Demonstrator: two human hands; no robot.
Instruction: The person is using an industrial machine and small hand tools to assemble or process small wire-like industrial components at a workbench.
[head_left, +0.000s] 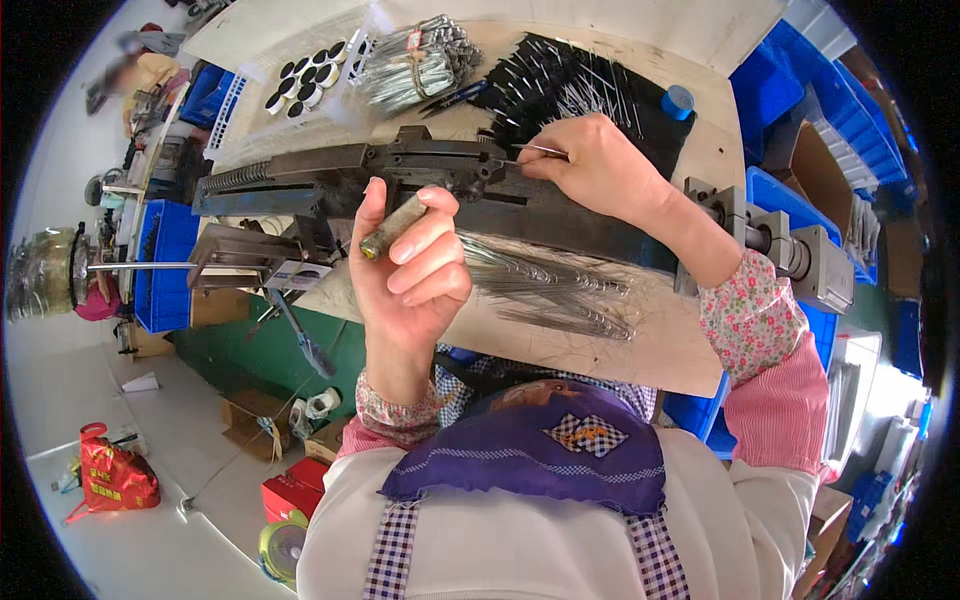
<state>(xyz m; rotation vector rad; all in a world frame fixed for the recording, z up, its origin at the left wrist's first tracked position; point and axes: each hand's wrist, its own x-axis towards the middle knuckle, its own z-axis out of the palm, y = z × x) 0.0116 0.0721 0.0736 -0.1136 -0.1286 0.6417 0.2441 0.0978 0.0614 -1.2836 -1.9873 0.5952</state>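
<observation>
At the middle of the wooden workbench (690, 345) a long dark metal jig (420, 185) lies crosswise, and both of the person's hands are busy over it. Her left hand (410, 265) is clenched around a short, worn handle (393, 226), fingers curled tight and thumb upright beside it. The grip looks like that of someone ready to pull or swing a lever, though where the handle joins the machine is hidden behind her palm.

Her right hand (600, 165) sits at about two o'clock from the left, thumb and forefinger pinched on a thin wire pin (540, 150). The pin points toward nine o'clock, its tip close to the jig's small central block — held level, it seems, so it can meet the slot straight.

Just below the jig, toward five o'clock from her left hand, a loose heap of bent wires (550, 290) lies fanned on the bench, within easy reach. At twelve o'clock, on a black mat (660, 140), straight wire blanks (580, 85) are spread out — near her feeding hand. A tied bundle of silvery wire parts (415, 65) rests at eleven o'clock, with black-and-white discs (305, 80) beyond it. A blue tape roll (678, 102) stands at the mat's edge, and blue bins (840, 110) crowd the bench's right side.
</observation>
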